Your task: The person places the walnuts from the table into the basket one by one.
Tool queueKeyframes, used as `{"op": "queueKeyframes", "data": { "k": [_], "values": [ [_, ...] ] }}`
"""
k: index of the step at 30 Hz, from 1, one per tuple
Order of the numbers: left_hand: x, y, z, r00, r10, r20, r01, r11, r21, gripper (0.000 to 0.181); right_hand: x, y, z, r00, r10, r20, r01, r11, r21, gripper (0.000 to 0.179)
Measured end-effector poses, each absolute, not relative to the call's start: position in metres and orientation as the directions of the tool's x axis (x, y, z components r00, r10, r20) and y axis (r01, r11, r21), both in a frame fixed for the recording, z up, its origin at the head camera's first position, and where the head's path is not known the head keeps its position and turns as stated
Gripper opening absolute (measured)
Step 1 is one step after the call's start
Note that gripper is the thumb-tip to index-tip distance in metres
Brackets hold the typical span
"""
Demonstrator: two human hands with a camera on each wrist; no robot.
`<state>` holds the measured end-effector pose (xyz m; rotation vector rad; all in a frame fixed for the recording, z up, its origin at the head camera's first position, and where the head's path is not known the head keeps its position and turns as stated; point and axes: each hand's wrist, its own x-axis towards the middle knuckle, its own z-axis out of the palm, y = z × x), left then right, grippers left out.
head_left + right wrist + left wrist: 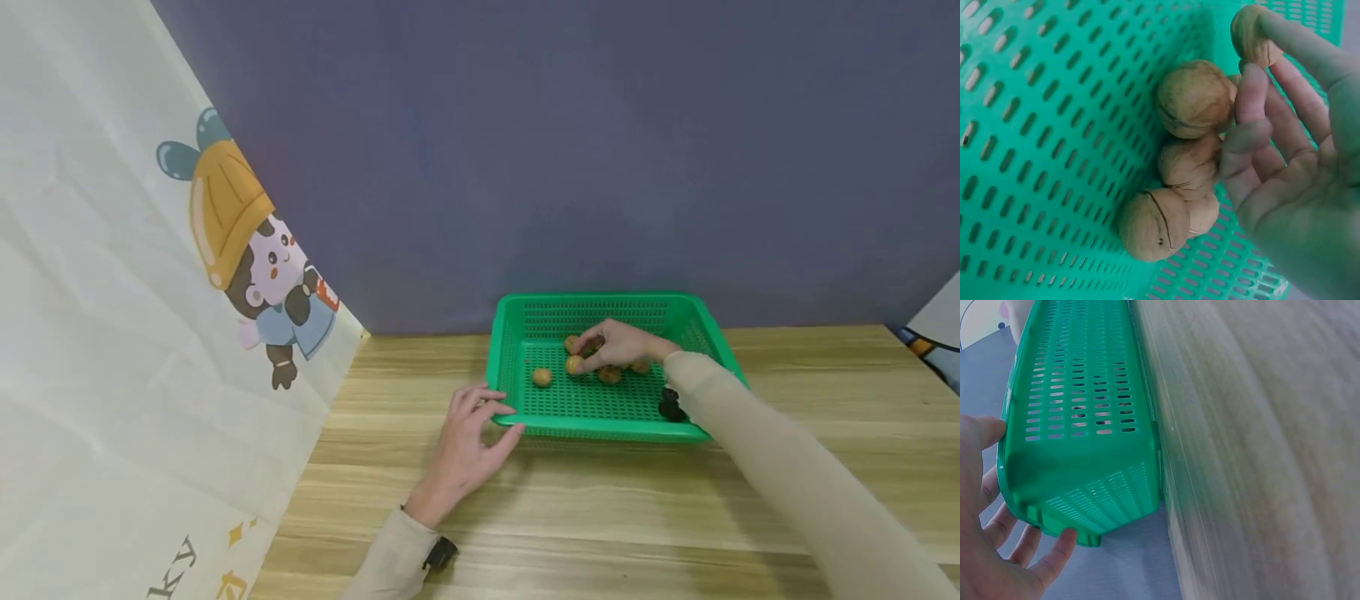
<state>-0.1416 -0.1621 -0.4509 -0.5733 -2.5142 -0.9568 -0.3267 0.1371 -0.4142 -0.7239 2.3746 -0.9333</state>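
A green plastic basket (600,429) with slotted walls stands on the wooden table, holding several walnuts. Inside it, my right hand (611,343) pinches one walnut (1254,36) between thumb and fingertips. More walnuts (1192,99) lie beside and below that hand in the right wrist view. One walnut (542,377) sits apart, toward the basket's left side. My left hand (468,442) is at the basket's front left corner, fingers spread and touching the rim. In the left wrist view, its thumb and fingers lie along the basket's outer edge (1016,487).
The wooden table (600,517) extends in front of and to both sides of the basket. A dark blue-grey panel (555,150) rises behind it. On the left hangs a white sheet (90,333) with a cartoon figure (262,258).
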Motion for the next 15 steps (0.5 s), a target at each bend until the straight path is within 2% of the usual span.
{"op": "queueKeyframes", "data": {
  "k": [6,15],
  "values": [
    [-0.1413,-0.1609,-0.4499,-0.821,0.236,0.521,0.519,0.687,0.508,0.018,-0.328,0.1336,-0.421,-0.766,-0.601,-0.229,-0.336,0.678,-0.654,0.032],
    [-0.1414,-0.161,-0.4506,-0.838,0.233,0.493,0.502,0.681,0.533,0.019,-0.3276,0.1336,-0.4236,-0.776,-0.584,-0.237,-0.338,0.703,-0.625,0.033]
  ]
}}
